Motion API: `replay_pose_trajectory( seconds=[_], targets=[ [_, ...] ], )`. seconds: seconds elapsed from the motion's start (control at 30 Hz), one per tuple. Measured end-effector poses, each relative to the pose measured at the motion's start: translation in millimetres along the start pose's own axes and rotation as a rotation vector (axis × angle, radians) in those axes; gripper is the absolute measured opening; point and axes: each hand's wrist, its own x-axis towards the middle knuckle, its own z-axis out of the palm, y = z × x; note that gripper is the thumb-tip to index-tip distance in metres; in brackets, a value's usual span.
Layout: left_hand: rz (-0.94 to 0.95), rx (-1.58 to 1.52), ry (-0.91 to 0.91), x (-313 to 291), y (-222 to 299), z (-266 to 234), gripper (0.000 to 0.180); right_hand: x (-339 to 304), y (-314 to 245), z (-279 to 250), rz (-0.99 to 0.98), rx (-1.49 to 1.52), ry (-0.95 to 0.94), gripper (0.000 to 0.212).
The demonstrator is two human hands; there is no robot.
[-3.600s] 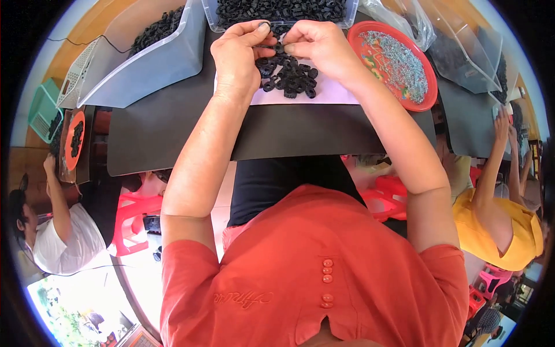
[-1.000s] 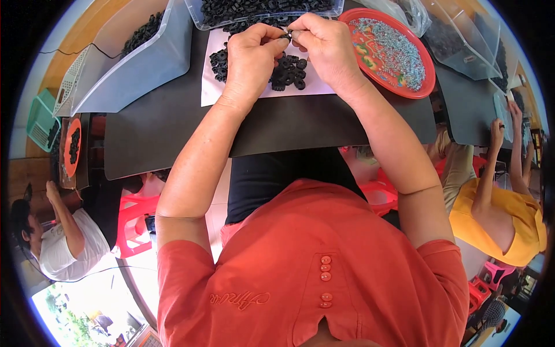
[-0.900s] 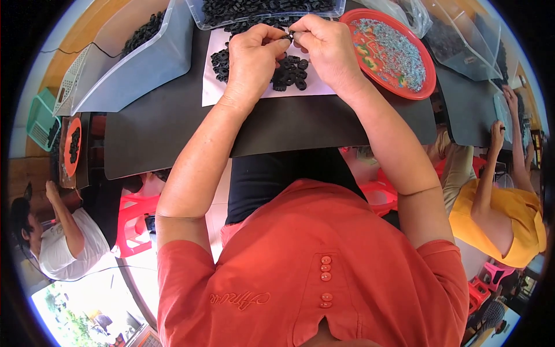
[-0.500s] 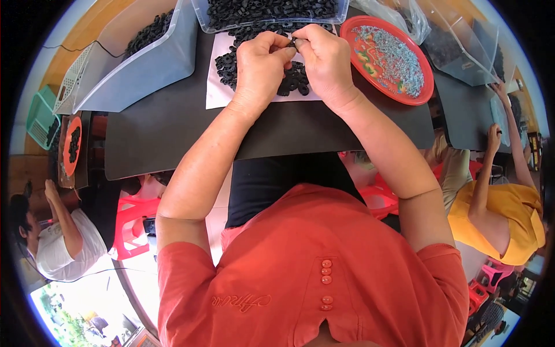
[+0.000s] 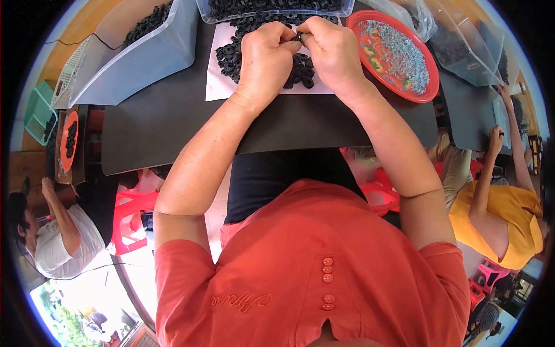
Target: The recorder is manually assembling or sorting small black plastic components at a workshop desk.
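My left hand point(image 5: 266, 59) and my right hand point(image 5: 334, 56) meet at the fingertips over the far side of the table. Thumb and forefinger of each pinch a small black part point(image 5: 299, 36), mostly covered by the fingers. Beneath them, loose black parts point(image 5: 229, 61) of the same dark colour lie heaped on a white sheet point(image 5: 217, 91). Close to my right hand rests a red oval tray point(image 5: 429, 96), patterned inside, with many tiny pale-blue pieces point(image 5: 399, 55) spread over it.
At the far edge stands a clear bin point(image 5: 277, 14) full of black parts. A larger translucent bin point(image 5: 136, 72) is at the left, another bin point(image 5: 468, 55) at the right. Co-workers sit on both sides, one in white point(image 5: 69, 243), one in yellow point(image 5: 491, 222). The dark table point(image 5: 173, 133) ends before my waist.
The view has shifted slightly. My hands have turned a little at the fingertips, my right hand tilting outward, and the black part shows more plainly between them.
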Motion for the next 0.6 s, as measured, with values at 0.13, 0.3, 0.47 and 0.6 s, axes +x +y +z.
replay_pose_trajectory(
  seconds=[0.13, 0.3, 0.47, 0.6],
  targets=[
    [-0.039, -0.035, 0.016, -3, 1, 1, 0.009, -5, 0, 5, -0.120, -0.107, 0.074, 0.007],
    [-0.162, -0.111, 0.005, -2, 1, 0, 0.009, -9, 0, 13, -0.188, -0.144, 0.129, 0.014],
    [-0.295, -0.223, -0.030, 1, 7, -4, 0.008, -9, 7, 20, -0.263, -0.216, 0.165, 0.013],
    [-0.353, -0.279, -0.049, 5, 12, -6, 0.007, -9, 9, 16, -0.142, -0.001, 0.143, 0.017]
  ],
)
